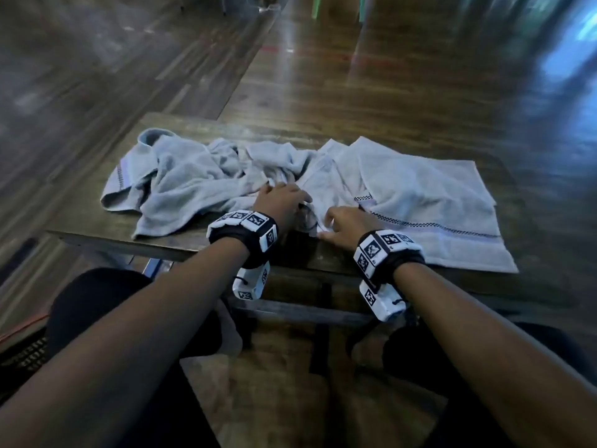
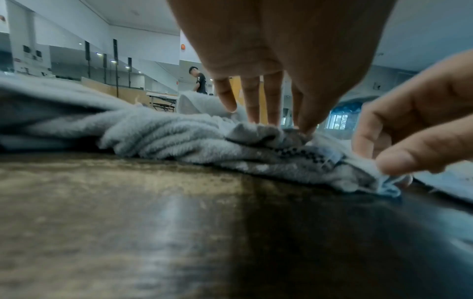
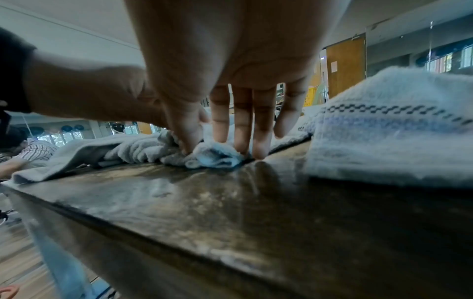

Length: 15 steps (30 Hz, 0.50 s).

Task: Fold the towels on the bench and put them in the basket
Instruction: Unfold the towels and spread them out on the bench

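Two grey towels lie on the dark wooden bench [image 1: 97, 221]. The left towel [image 1: 193, 179] is crumpled in a heap. The right towel [image 1: 426, 202] lies flatter, its checked border facing me. My left hand [image 1: 290, 197] is over the bunched cloth between them, fingers pointing down; thumb and fingers [image 2: 256, 105] close on a fold of towel [image 2: 266, 133]. My right hand [image 1: 326, 229] is just beside it near the front edge and pinches a towel corner [image 3: 212, 155] between thumb [image 3: 187, 137] and forefinger. No basket is in view.
The bench's front edge [image 1: 181, 250] runs just under my wrists, with my knees below it. Glossy wooden floor surrounds the bench. An orange cable [image 1: 22, 328] lies on the floor at left. A person [image 2: 199, 81] stands far off in the hall.
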Tool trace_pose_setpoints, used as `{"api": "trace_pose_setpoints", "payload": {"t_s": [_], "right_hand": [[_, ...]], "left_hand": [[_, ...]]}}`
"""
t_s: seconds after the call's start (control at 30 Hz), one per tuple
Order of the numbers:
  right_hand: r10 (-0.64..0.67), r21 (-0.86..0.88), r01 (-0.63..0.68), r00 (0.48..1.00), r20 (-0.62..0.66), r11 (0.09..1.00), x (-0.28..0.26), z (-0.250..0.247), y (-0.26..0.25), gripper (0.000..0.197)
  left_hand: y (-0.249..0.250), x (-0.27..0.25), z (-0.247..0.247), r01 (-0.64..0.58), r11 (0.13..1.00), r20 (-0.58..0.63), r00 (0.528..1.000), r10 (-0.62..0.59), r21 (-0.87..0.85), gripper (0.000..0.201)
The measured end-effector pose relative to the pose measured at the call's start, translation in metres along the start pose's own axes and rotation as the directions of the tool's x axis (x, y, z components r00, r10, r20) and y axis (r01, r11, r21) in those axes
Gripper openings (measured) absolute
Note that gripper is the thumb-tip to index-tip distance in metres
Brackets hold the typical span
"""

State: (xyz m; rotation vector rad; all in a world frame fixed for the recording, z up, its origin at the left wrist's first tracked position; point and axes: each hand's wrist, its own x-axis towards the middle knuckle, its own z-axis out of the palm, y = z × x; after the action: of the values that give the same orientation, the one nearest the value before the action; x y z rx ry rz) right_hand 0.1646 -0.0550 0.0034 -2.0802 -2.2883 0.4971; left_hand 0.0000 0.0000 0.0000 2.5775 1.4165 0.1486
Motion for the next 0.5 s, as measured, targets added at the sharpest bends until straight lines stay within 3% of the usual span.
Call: {"api": "trace_pose_setpoints", "payload": {"t_s": [0.3,0.5], "right_hand": [[0.021,0.029,-0.019,0.999,-0.046,0.999,0.002,-0.008,0.010,0.014],[0.084,0.168,-0.046,0.971,-0.225,0.985,-0.015,-0.054,0.009,0.011]], "left_hand": [[-0.001,0.010,-0.001,-0.023,0.998,-0.107,0.994,0.029,0.052,0.017],[0.013,0.011,-0.048,-0.091,0.996,-0.244,0.965,0.095,0.026,0.011]]}}
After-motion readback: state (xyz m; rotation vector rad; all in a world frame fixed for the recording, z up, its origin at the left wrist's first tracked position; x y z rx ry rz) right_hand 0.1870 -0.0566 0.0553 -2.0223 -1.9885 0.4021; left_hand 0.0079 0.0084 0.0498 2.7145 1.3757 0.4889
